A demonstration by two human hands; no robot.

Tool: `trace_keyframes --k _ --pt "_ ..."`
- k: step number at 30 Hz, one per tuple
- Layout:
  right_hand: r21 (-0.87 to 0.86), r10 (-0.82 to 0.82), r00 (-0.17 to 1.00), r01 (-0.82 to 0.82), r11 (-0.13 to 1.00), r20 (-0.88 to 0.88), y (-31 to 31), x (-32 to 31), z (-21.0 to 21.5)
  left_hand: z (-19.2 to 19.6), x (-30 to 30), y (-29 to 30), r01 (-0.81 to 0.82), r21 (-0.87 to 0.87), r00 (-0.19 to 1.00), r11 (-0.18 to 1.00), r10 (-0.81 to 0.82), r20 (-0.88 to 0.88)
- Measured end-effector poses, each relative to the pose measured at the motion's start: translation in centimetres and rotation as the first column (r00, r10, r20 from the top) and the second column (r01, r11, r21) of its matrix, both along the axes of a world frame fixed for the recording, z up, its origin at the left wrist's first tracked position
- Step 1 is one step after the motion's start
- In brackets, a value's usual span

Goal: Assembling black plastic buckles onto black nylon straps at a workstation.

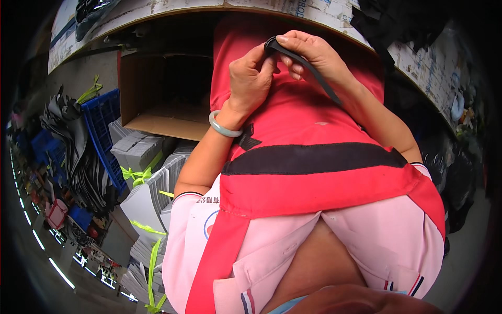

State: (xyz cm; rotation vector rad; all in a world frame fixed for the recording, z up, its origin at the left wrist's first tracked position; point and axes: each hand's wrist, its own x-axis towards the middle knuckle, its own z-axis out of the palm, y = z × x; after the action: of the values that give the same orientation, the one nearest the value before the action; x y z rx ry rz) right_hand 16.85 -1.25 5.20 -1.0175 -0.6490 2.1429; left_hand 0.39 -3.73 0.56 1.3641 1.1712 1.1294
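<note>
A black strap (320,78) is held up over my lap, with its free tail hanging toward my right forearm. At its far end the strap is looped or carries a small dark fitting, too small to make out. My left hand (250,78) pinches that end between thumb and fingers. With its thumb on top and its fingers curled below, my right hand (312,55) grips the strap close beside the left. A pale green bangle (225,125) circles my left wrist. Under both hands lies my red apron (298,120).
A worktable edge (172,6) curves across the far side. Left of my lap stands an open cardboard box (167,130). Stacks of grey sheets (146,201) tied with green ribbon, a blue crate (104,133) and dark sheets (78,146) fill the left. Black material (400,26) lies at the far right.
</note>
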Motion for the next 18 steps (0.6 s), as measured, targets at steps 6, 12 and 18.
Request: trace_keyframes --k 6,12,18 --pt "0.197 0.015 0.958 -0.075 0.978 0.287 0.2 0.7 -0.9 0.5 -0.6 0.3 0.004 0.038 0.999 0.999 -0.002 -0.053" --pt "0.094 0.07 0.979 -0.089 0.992 0.194 0.8 0.8 -0.9 -1.1 -2.1 0.8 0.151 0.074 0.986 0.986 -0.145 -0.081" --pt "0.454 -0.054 0.895 -0.171 0.874 0.442 0.6 0.5 -2.6 0.0 -2.4 1.5 0.309 -0.544 0.776 0.78 0.125 0.619"
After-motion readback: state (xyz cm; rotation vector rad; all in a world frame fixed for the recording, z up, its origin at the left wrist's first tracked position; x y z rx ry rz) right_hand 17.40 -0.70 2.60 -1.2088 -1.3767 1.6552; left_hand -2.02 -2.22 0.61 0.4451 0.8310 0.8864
